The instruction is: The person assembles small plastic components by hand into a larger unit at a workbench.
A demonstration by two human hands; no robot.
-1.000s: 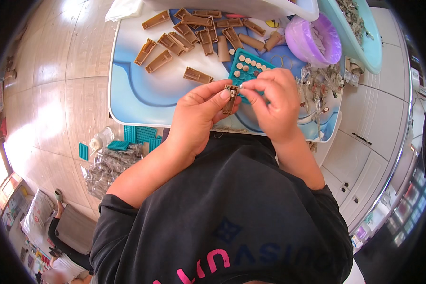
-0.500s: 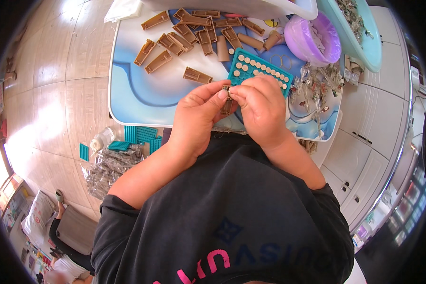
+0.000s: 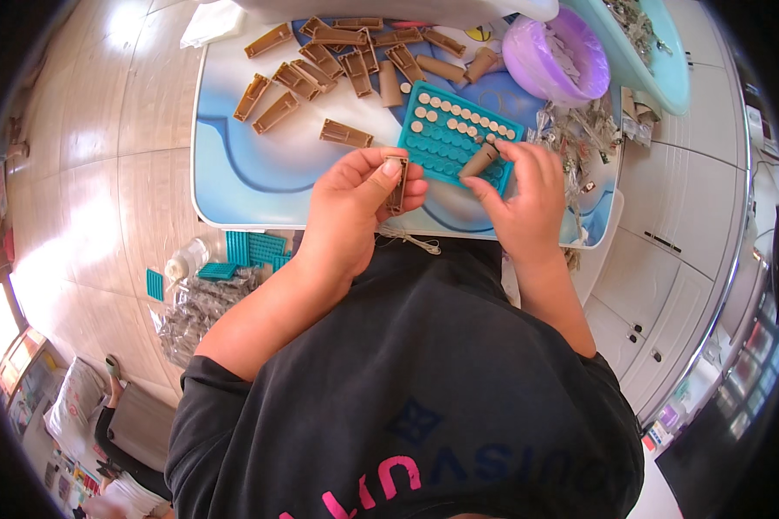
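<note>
My left hand (image 3: 342, 199) grips a small brown plastic half-shell (image 3: 397, 190), its hollow side showing, between thumb and fingers at the table's near edge. Over the teal tray (image 3: 405, 130), my right hand (image 3: 535, 195) pinches a tapered brown plastic piece (image 3: 477, 163), tilted, with thumb at its lower end and a finger at its upper end. Small pale round discs (image 3: 454, 110) sit in rows in the tray's upper part. More brown half-shells (image 3: 296, 82) lie scattered at the table's far left, with rounded brown pieces (image 3: 389, 86) near the tray.
A purple bowl (image 3: 512, 54) lined with plastic stands at the far right, beside an aqua basin (image 3: 677, 91). Small bagged parts (image 3: 571, 130) heap along the table's right. On the floor at left are teal trays (image 3: 154, 284), a bottle (image 3: 186, 259) and clear bags (image 3: 186, 324).
My hands have parted. The right one has moved right to the tray and now holds the tapered brown piece; the left keeps the half-shell, shifted slightly left.
</note>
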